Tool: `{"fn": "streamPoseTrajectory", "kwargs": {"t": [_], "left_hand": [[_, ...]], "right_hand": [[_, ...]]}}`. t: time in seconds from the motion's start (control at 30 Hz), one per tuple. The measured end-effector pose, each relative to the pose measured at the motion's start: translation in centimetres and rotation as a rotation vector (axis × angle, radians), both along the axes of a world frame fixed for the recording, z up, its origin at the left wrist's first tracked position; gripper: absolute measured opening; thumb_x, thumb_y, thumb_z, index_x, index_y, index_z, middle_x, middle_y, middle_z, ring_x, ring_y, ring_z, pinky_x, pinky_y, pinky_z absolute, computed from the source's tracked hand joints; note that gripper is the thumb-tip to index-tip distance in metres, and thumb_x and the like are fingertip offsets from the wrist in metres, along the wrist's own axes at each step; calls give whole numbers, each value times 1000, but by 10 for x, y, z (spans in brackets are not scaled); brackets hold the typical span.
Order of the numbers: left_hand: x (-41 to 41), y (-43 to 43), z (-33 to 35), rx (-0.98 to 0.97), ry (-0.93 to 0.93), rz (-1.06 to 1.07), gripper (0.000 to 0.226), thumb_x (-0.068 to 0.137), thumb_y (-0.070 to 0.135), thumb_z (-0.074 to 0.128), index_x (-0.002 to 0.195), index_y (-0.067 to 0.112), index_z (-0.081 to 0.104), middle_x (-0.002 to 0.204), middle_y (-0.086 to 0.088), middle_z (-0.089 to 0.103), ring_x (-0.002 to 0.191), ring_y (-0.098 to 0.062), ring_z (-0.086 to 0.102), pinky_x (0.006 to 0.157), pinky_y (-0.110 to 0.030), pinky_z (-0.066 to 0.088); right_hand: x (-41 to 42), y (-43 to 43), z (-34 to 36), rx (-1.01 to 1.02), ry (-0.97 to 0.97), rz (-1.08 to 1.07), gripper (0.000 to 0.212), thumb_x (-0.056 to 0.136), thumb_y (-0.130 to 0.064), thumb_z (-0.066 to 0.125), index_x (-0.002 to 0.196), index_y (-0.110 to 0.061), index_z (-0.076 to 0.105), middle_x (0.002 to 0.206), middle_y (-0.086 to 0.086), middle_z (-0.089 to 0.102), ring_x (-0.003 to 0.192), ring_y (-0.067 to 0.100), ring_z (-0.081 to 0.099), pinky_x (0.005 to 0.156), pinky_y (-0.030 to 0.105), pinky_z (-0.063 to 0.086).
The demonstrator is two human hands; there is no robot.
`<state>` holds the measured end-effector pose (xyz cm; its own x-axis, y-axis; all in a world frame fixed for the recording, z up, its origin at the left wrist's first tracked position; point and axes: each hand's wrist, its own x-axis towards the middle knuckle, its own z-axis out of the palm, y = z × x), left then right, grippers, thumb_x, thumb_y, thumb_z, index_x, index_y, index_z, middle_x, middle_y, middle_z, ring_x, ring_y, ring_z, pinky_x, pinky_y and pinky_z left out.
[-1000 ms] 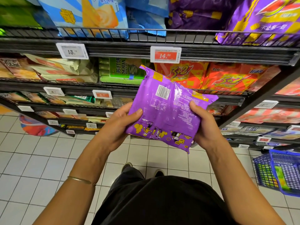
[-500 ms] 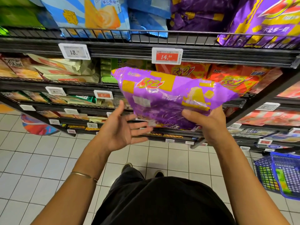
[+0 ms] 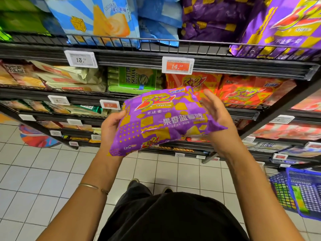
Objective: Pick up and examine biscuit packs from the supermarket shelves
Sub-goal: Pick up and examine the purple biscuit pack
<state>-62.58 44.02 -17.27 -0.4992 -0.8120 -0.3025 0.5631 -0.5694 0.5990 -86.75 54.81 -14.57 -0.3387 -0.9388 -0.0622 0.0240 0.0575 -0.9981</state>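
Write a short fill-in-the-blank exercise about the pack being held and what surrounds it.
The biscuit pack held in both hands is mainly ____ in colour.
The logo on its front reads ____.
The orange price tag on the shelf edge above it shows ____.
The shopping basket on the floor is ____.

Missing words: purple; 3+2; 14.80; blue

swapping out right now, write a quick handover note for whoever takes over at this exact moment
Left hand: grips the left edge of the purple biscuit pack.
Right hand: against the pack's right end, fingers spread, grip unclear.
Pack: held in front of the shelves, front side with the 3+2 logo facing up.
Done: pack taken off the shelf and in hand.
Left: finish reading the front, probably reshelve it, then examine other packs. Blue basket on the floor at right.
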Motion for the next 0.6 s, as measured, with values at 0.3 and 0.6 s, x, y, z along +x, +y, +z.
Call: {"fn": "streamPoseTrajectory", "kwargs": {"t": [0.3, 0.6], "left_hand": [[-9, -4, 29, -66, -48, -86, 33, 70, 17, 73, 100, 8, 80, 92, -12, 81, 80, -29, 79, 66, -43, 65], [-42, -39, 91, -458, -238, -29, 52, 86, 6, 64, 135, 7, 47, 102, -9, 77, 85, -21, 76, 79, -43, 65]], "right_hand": [[-11, 1, -7, 31, -514, 142, 55, 87, -12, 67, 141, -16, 55, 130, 17, 71, 104, 32, 75, 77, 41, 63], [-40, -28, 40, -222, -300, 29, 51, 86, -3, 65, 135, -10, 54, 124, 10, 74, 106, 25, 74, 84, 39, 62]]}}
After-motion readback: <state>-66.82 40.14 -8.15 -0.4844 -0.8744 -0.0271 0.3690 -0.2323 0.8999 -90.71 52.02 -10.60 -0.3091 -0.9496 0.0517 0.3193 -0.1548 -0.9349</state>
